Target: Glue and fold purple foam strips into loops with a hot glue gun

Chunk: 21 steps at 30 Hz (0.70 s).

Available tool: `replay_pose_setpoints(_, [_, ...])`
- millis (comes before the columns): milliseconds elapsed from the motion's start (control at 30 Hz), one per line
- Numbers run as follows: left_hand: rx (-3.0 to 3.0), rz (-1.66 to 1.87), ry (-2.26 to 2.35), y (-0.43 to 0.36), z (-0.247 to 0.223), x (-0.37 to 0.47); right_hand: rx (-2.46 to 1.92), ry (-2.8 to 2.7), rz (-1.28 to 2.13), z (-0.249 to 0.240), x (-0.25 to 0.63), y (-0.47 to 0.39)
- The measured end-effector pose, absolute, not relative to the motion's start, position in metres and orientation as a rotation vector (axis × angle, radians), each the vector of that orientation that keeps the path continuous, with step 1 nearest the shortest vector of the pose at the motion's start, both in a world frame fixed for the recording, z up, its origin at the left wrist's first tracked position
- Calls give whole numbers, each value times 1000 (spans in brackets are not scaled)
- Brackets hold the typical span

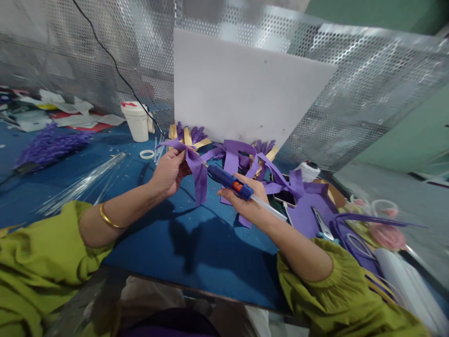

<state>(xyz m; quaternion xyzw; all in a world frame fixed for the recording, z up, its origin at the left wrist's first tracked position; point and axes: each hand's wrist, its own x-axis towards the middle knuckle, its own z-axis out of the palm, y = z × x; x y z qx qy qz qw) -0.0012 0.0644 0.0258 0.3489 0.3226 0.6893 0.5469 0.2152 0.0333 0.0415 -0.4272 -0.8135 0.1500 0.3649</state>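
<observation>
Above the blue table (168,248), my left hand (170,172) pinches a purple felt strip (199,180) whose end hangs down. My right hand (250,194) grips a blue glue gun (228,179), with a clear glue stick (268,206) jutting from its back. The gun's nozzle points left and meets or nearly meets the strip near my left fingers; whether glue is on it I cannot tell. Behind my hands lie purple felt loops (231,157) and purple flower sprigs (198,135) with gold ribbon (188,136).
A white cup (136,121), a tape roll (147,154) and clear sticks (84,182) are on the left, near a purple flower bunch (52,147). Scissors (322,224) rest on purple felt at right. A white board (245,84) stands behind; a black cable (117,70) hangs down.
</observation>
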Motion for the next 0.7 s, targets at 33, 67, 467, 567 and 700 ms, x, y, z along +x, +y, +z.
replay_pose_setpoints(33, [829, 1628, 762, 64, 26, -1, -1098, -2093, 387, 41, 215, 33])
replay_pose_setpoints(67, [830, 1623, 762, 63, 27, 0, -1099, -2095, 387, 41, 215, 33])
replay_pose_setpoints(467, [791, 1629, 738, 62, 30, -3, -1107, -2123, 369, 38, 214, 35])
replay_pose_setpoints(567, [779, 1629, 739, 62, 31, -2, -1103, -2126, 377, 37, 214, 35])
replay_pose_setpoints(700, [747, 1637, 742, 63, 30, -2, -1102, -2135, 383, 36, 214, 35])
